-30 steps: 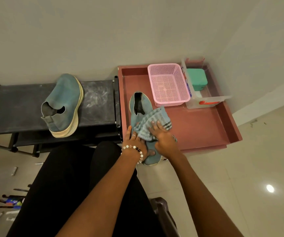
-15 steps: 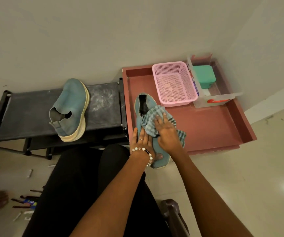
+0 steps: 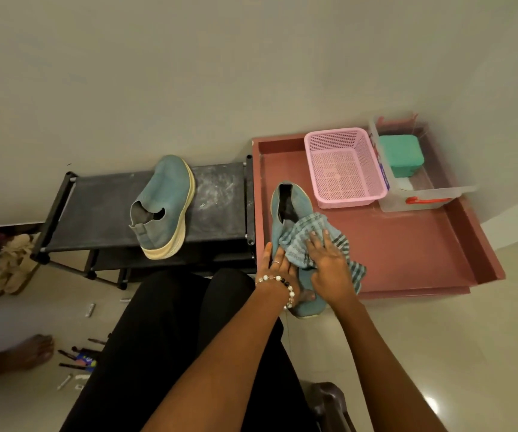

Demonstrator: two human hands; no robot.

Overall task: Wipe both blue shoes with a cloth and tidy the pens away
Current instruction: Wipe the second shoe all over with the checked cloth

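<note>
At eight o'clock the pens [image 3: 78,358] lie on the floor, half hidden behind a black-clad leg; at ten the first blue shoe [image 3: 164,205] lies on the black rack [image 3: 101,210]. Toward the centre, the left hand [image 3: 278,271] steadies the second blue shoe [image 3: 288,207] with fingers straight, its toe covered. At three o'clock the right hand [image 3: 329,269], fingers spread flat, presses the checked cloth [image 3: 304,236] onto it, at the red tray [image 3: 407,244]'s near edge.

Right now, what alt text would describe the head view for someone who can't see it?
A person's right hand presses a striped cloth onto a blue shoe on a red tray, while the left hand steadies it. A second shoe lies on a black rack; pens lie on the floor.
</note>
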